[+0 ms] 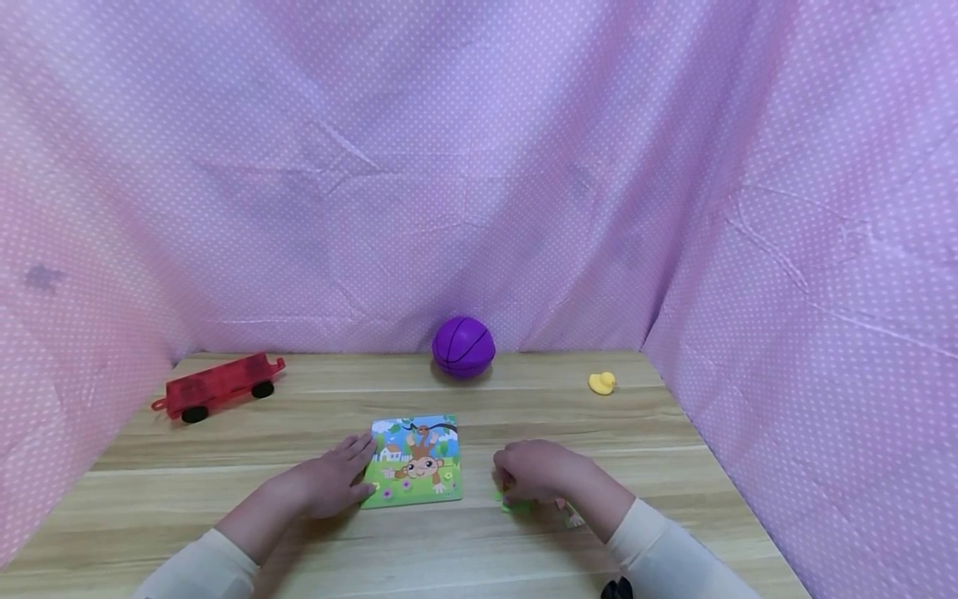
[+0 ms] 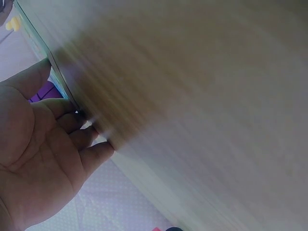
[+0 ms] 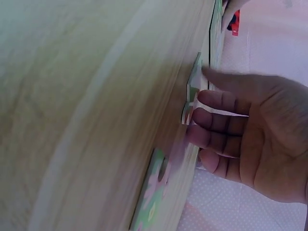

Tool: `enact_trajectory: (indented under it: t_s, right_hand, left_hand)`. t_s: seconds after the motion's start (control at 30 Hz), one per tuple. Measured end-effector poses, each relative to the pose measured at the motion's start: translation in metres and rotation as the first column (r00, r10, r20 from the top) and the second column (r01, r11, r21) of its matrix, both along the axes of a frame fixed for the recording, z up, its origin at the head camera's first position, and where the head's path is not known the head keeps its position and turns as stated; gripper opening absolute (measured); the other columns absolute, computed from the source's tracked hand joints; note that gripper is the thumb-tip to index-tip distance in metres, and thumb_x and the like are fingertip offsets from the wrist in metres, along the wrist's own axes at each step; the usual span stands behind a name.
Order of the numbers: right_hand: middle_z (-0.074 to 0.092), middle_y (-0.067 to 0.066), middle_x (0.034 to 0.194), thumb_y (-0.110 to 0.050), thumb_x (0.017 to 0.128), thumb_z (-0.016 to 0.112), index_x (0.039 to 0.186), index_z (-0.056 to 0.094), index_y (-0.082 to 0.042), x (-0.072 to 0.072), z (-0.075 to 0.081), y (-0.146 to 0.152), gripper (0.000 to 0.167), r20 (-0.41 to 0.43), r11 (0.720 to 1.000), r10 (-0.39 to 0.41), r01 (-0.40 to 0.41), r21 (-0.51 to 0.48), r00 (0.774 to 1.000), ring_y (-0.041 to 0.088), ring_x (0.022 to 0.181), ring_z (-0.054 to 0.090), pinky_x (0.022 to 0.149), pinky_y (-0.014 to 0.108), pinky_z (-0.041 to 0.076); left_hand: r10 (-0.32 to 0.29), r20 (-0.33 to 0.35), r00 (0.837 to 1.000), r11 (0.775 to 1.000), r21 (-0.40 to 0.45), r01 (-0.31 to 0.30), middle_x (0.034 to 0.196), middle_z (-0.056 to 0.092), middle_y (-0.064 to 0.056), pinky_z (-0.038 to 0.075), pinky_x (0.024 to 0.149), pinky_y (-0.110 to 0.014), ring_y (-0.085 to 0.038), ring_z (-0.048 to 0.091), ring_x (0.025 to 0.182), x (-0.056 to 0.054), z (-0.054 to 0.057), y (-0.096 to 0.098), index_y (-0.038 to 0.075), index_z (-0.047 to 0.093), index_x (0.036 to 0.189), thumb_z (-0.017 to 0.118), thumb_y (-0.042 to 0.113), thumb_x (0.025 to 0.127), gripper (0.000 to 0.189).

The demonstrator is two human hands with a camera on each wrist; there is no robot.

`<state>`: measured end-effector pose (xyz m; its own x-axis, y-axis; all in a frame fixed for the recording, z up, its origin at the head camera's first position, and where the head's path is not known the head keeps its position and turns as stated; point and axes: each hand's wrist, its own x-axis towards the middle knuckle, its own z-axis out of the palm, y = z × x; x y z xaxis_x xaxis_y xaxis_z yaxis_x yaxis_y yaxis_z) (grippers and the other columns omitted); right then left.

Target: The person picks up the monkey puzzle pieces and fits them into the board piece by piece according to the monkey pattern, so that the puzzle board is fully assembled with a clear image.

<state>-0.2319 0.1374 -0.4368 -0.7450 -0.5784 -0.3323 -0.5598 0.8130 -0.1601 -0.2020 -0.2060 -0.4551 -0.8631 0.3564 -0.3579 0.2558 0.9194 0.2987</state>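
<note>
A square picture puzzle board [image 1: 413,482] with a cartoon monkey lies flat on the wooden table. My left hand [image 1: 334,478] rests at its left side; thumb and fingertips touch the edge, as the left wrist view also shows. To the board's right, my right hand [image 1: 540,467] is lowered over a green puzzle piece [image 1: 518,506], partly hiding it. In the right wrist view its thumb and loosely bent fingertips touch or nearly touch this flat-lying piece [image 3: 194,79], with a gap between thumb and fingers. Another puzzle piece [image 1: 573,517], green and pink, lies under the right wrist.
A red toy wagon [image 1: 220,386] with black wheels stands at the back left. At the back middle sits a purple ball [image 1: 463,348], and a yellow toy duck [image 1: 602,383] is at the back right. Pink dotted cloth [image 1: 419,208] hangs around the wooden table [image 1: 314,416]. A small black object [image 1: 617,589] shows at the bottom.
</note>
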Motion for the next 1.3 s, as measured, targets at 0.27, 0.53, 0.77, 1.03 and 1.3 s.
enact_trajectory:
  t_s: [0.27,0.53,0.77,1.03,1.3]
  right_hand:
    - [0.049,-0.012,0.08,-0.031,0.069,0.087,0.085,0.057,-0.024,0.004,-0.003,-0.001,0.034,-0.057,0.999,0.049,-0.048,0.005,0.997,0.006,0.07,0.048,0.061,0.024,0.043]
    - [0.049,-0.013,0.08,-0.026,0.073,0.081,0.086,0.056,-0.024,0.003,-0.003,-0.006,0.028,-0.081,0.995,0.099,-0.099,0.001,0.992,0.006,0.071,0.047,0.063,0.023,0.043]
    - [0.05,-0.014,0.085,-0.033,0.076,0.08,0.093,0.059,-0.027,0.002,-0.001,-0.017,0.027,-0.102,0.994,0.101,-0.105,-0.042,0.99,0.004,0.075,0.049,0.064,0.022,0.045]
    - [0.052,-0.015,0.089,-0.041,0.082,0.075,0.099,0.06,-0.026,-0.001,0.006,-0.043,0.027,-0.147,0.976,0.186,-0.201,-0.088,0.971,0.003,0.078,0.05,0.07,0.021,0.047]
    - [0.055,-0.015,0.094,-0.035,0.084,0.072,0.101,0.061,-0.027,-0.005,0.001,-0.074,0.022,-0.234,0.951,0.273,-0.299,-0.084,0.933,0.002,0.084,0.05,0.077,0.021,0.048]
  left_hand:
    - [-0.002,-0.008,1.0,1.0,0.003,0.002,0.164,0.017,-0.011,0.023,0.118,-0.058,-0.038,0.013,0.151,0.0,-0.001,-0.001,0.008,0.025,0.156,0.053,0.047,0.099,0.075]
    - [-0.011,-0.013,1.0,1.0,-0.005,0.011,0.164,0.017,-0.011,0.023,0.118,-0.058,-0.038,0.013,0.151,0.0,-0.001,0.0,0.007,0.025,0.156,0.052,0.047,0.099,0.075]
    - [-0.007,-0.008,1.0,1.0,-0.003,0.007,0.164,0.017,-0.011,0.023,0.117,-0.059,-0.038,0.013,0.15,-0.002,-0.002,-0.001,0.007,0.025,0.156,0.052,0.049,0.098,0.077]
    - [-0.004,-0.005,1.0,1.0,0.006,0.004,0.164,0.018,-0.011,0.023,0.117,-0.059,-0.038,0.013,0.151,-0.002,-0.002,0.0,0.007,0.026,0.156,0.053,0.049,0.098,0.076]
    - [-0.001,0.0,1.0,1.0,0.007,0.001,0.164,0.017,-0.012,0.023,0.117,-0.06,-0.039,0.013,0.15,0.0,0.001,0.0,0.006,0.025,0.156,0.053,0.048,0.098,0.076]
